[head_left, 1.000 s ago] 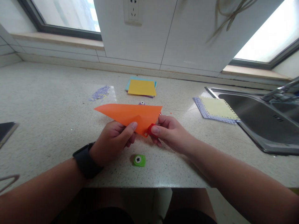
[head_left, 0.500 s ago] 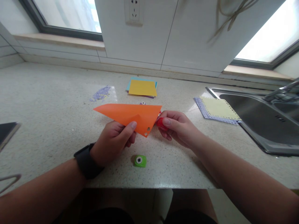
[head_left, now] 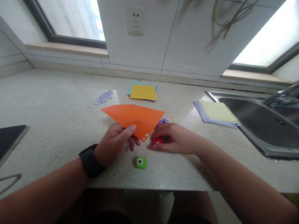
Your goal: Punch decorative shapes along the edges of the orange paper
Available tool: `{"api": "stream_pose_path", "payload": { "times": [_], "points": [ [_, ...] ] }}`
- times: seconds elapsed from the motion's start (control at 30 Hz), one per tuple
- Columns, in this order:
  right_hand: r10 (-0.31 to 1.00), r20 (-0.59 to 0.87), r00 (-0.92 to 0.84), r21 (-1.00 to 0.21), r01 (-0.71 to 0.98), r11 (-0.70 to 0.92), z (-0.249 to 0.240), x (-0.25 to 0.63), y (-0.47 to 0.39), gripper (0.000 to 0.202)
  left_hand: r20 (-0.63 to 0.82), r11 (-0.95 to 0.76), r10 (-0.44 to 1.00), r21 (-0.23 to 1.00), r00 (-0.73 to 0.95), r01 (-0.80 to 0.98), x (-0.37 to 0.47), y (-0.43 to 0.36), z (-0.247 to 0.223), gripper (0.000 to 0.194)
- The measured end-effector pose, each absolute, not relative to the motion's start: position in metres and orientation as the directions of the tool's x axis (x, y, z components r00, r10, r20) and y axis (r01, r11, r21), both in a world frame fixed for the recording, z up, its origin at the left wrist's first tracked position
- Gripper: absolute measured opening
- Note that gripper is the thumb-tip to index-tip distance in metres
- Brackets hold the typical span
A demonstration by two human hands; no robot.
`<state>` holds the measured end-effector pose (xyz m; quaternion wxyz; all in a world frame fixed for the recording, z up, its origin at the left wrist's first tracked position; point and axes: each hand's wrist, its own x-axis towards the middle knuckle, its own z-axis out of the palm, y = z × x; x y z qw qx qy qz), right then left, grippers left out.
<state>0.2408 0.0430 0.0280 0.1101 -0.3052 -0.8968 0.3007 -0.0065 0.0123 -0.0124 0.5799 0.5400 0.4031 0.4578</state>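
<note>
My left hand [head_left: 121, 137] is closed on a sheet of orange paper [head_left: 135, 116], thumb on top, holding it tilted above the counter. Small shaped holes show at the paper's near corner. Just right of that corner, my right hand [head_left: 173, 138] has its fingers round a red craft punch [head_left: 158, 141], low at the counter top. Behind it stands a purple craft punch [head_left: 163, 121], partly hidden by the paper and the hand. A green craft punch [head_left: 141, 162] with a flower mark on its white button lies nearer the front edge.
Yellow paper [head_left: 143, 92] tops a small stack at the back. Purple paper scraps [head_left: 104, 97] lie left of it. At right, punched sheets [head_left: 217, 112] rest beside the steel sink [head_left: 259, 124]. A dark flat object [head_left: 11, 140] is at the left edge.
My right hand has moved down from the orange paper's edge to the counter with the red punch. The paper's corner is now apart from the punch, and the purple punch has come into view.
</note>
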Motion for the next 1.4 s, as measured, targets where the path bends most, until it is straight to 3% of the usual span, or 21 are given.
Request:
{"api": "stream_pose_path", "payload": {
  "times": [0.27,0.4,0.5,0.57,0.67,0.83,0.97,1.07,1.2,1.4],
  "points": [
    [0.633,0.114,-0.766,-0.669,0.412,0.619,0.019,0.241,0.044,0.023,-0.012,0.102,0.957,0.949,0.289,-0.298,-0.006,0.016,-0.014,0.024],
    [0.714,0.078,-0.696,-0.841,0.339,0.422,0.018,0.242,0.047,0.032,-0.050,0.129,0.962,0.949,0.269,-0.286,-0.005,0.016,-0.014,0.025],
    [0.796,0.069,-0.601,-0.975,0.129,0.182,0.012,0.241,0.050,0.042,-0.055,0.138,0.956,0.950,0.287,-0.279,-0.005,0.016,-0.014,0.024],
    [0.852,0.017,-0.523,-1.000,-0.029,0.002,0.007,0.239,0.052,0.046,-0.060,0.144,0.951,0.954,0.303,-0.263,-0.005,0.016,-0.013,0.025],
    [0.893,-0.016,-0.451,-0.983,-0.158,-0.097,0.003,0.232,0.053,0.042,-0.088,0.163,0.947,0.960,0.310,-0.227,-0.004,0.016,-0.012,0.026],
    [0.932,0.059,-0.357,-0.981,-0.193,-0.012,0.001,0.231,0.053,0.028,-0.078,0.140,0.945,0.974,0.318,-0.177,-0.002,0.016,-0.010,0.028],
    [0.914,0.202,-0.350,-0.965,-0.230,0.125,-0.001,0.238,0.055,0.023,-0.039,0.063,0.945,0.996,0.324,-0.065,-0.002,0.014,-0.005,0.029],
    [0.904,0.250,-0.347,-0.966,-0.149,0.210,-0.003,0.241,0.057,0.020,-0.043,0.023,0.948,0.998,0.317,0.066,-0.001,0.012,-0.003,0.035],
    [0.908,0.272,-0.319,-0.955,0.025,0.295,-0.004,0.242,0.060,0.021,-0.072,0.046,0.966,0.993,0.249,0.108,0.000,0.014,-0.005,0.033],
    [0.889,0.319,-0.327,-0.940,0.012,0.342,0.000,0.241,0.057,0.023,-0.088,0.056,0.948,0.992,0.306,0.113,-0.004,0.015,-0.011,0.045]
  ]
}}
